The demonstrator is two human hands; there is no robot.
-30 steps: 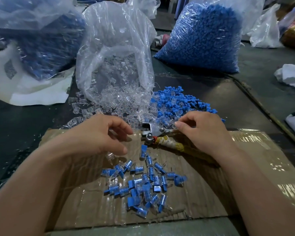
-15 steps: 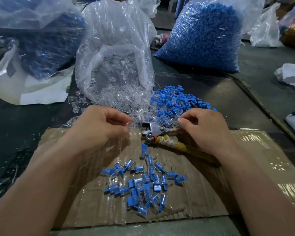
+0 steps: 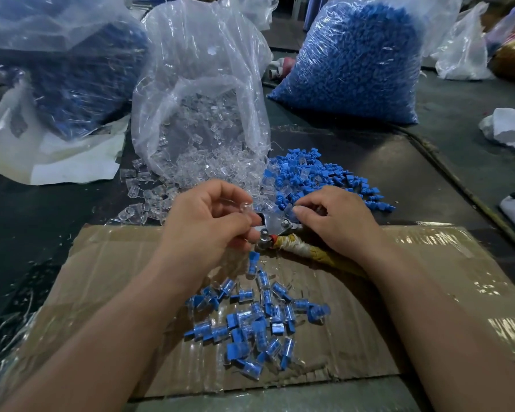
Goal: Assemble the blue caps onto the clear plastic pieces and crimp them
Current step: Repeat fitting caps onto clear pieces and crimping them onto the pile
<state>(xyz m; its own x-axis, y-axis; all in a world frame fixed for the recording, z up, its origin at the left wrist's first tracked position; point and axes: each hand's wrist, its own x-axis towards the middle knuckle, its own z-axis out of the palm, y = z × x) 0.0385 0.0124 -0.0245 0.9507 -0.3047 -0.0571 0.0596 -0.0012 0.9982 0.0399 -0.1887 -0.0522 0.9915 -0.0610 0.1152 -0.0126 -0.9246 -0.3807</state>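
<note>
in the head view, a clear piece (image 3: 246,208) is pinched between the thumb and fingers of the left hand (image 3: 208,224), just beside the metal head of the crimping tool (image 3: 272,226) that lies on the cardboard (image 3: 101,278). the right hand (image 3: 339,224) is curled at the edge of the loose blue caps (image 3: 309,179) on the desk (image 3: 42,218), and whether anything is held in it cannot be told. capped pieces (image 3: 250,319) are scattered on the cardboard between the forearms.

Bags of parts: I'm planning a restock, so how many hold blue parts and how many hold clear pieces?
Bags of blue parts: 2, right one, left one
Bag of clear plastic pieces: 1
Total: 3
</note>
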